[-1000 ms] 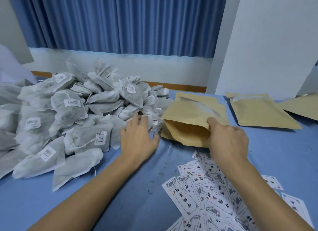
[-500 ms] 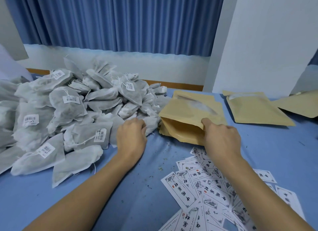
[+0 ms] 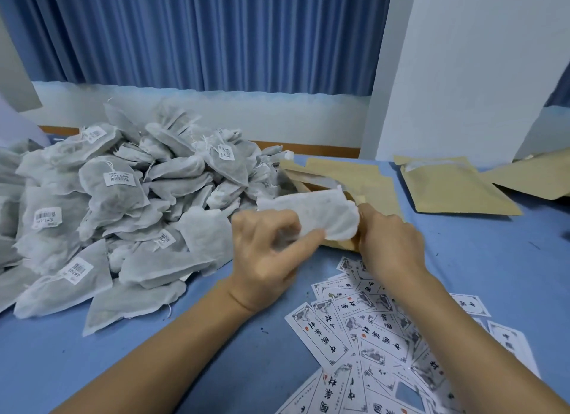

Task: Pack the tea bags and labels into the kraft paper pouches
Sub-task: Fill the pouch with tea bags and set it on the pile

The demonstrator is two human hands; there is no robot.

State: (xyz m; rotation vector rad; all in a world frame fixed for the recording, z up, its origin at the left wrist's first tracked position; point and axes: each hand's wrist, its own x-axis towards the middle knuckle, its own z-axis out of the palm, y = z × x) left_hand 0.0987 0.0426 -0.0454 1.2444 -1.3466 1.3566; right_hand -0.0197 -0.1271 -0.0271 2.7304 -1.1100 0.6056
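We find the left grip pinching a white mesh tea bag at the mouth of the brown kraft paper pouch; the right grip clasps that pouch's near edge, evidently to spread it.

Blue pleated curtain across the back, past my tabletop's far edge. White wall band under it. White pillar back right. Blue tabletop before me, brown wood strip along its far edge. Soft, even light.
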